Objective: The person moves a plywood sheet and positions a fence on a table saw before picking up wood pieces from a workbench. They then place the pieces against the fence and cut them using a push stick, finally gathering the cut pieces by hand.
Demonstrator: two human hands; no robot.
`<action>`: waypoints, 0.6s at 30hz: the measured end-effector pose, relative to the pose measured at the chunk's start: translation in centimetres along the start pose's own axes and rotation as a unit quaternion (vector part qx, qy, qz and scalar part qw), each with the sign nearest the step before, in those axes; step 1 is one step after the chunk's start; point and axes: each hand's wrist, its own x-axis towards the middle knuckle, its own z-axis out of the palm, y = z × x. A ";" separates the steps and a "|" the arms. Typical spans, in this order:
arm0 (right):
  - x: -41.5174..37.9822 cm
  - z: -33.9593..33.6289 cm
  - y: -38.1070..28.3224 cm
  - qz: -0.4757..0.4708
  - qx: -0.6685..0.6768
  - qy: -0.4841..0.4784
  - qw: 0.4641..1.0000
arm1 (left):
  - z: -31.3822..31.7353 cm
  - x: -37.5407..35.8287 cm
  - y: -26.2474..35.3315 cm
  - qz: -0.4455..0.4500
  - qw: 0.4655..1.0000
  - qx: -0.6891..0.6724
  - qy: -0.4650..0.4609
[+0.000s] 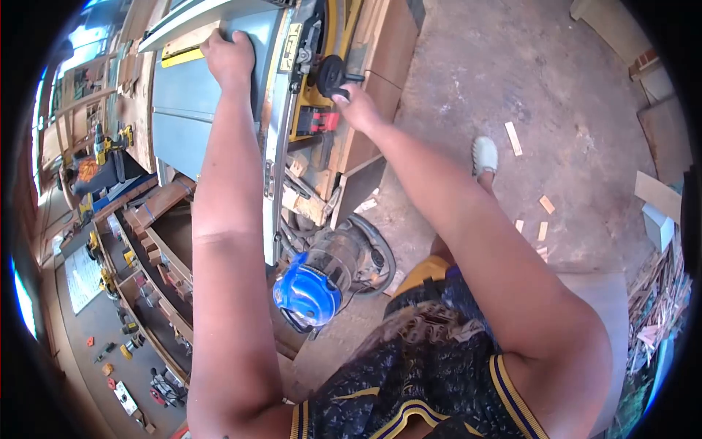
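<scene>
My left hand (pixel 230 60) is over the grey table (pixel 183 88) of a saw, beside a wooden strip (pixel 191 42) and a yellow edge strip (pixel 181 58). Its fingers look curled downward, and their tips are hidden; what they hold, if anything, cannot be made out. At the saw's front side, my right hand (pixel 354 102) is closed on the black handle of a round crank wheel (pixel 332 76). A metal rail (pixel 276 132) runs between my two hands.
A vacuum with a blue top (pixel 306 293) stands below the saw. Wood offcuts (pixel 514 139) lie on the floor by a foot in a light shoe (pixel 484 155). Power tools and a marked sheet (pixel 82 279) are on a bench at left. Scrap wood (pixel 654 314) is piled at right.
</scene>
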 end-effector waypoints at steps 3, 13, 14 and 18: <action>1.2 0.3 3.8 -0.003 -0.027 0.009 1.000 | 0.9 0.6 -1.3 0.029 0.999 0.038 -0.025; 6.4 -3.3 2.4 -0.085 -0.081 0.063 0.991 | -0.8 -0.6 1.0 -0.020 1.000 -0.015 -0.011; 6.6 -3.2 2.0 -0.087 -0.080 0.062 0.991 | -0.9 -0.6 0.9 -0.015 1.000 -0.013 -0.010; 3.1 -3.0 -2.1 -0.098 -0.035 0.063 0.993 | -0.9 -0.7 1.2 -0.041 0.999 -0.013 -0.022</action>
